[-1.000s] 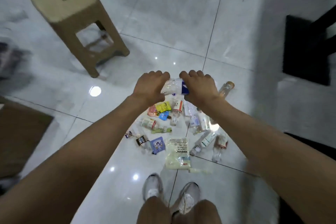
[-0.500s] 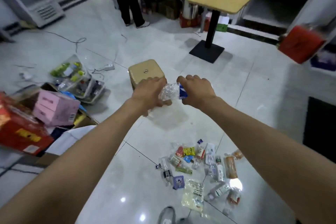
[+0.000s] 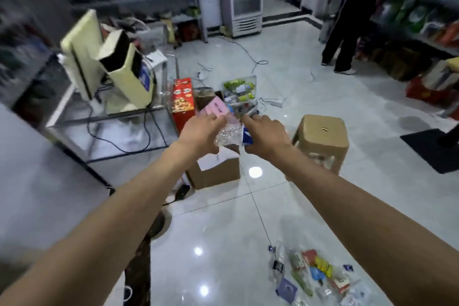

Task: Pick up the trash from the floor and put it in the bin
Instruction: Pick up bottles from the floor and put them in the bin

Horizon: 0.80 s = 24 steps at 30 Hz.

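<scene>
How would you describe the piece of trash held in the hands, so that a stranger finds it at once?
Start at the tan plastic stool on the white floor. Just left of it, the left hand and the right hand grip one crumpled clear plastic bottle between them. Unlike the trash pile on the floor, it is in the air and has a blue-and-white label.

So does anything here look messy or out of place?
Yes. A pile of wrappers and small bottles litters the shiny floor at lower right. Both hands, left and right, hold a crumpled clear plastic bottle. Cables trail loose across the tiles.
</scene>
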Motion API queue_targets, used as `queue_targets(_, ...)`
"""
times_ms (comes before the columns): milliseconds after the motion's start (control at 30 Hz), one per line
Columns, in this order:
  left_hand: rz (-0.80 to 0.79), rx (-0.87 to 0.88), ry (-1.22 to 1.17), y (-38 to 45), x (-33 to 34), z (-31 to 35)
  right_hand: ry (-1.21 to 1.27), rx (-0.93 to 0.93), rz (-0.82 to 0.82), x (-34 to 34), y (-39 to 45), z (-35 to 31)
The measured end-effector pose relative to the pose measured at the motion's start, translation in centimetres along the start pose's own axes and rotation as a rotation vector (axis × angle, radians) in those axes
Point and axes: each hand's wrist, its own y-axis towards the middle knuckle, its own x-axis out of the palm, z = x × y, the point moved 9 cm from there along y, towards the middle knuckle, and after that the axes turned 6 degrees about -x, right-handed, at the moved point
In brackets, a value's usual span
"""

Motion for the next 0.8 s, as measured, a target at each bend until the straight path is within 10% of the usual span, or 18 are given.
queue_targets(400,-0.058,-0.461,-0.046,-16.3,4.2,-28.8,0.038,-0.423,-0.06,2.8,13.0,-30.9)
queue_targets(800,-0.058,-0.651,-0.102,-20.0,10.7,-43.1,-0.027,-0.598,-0.086,7.6,22.7,-44.5)
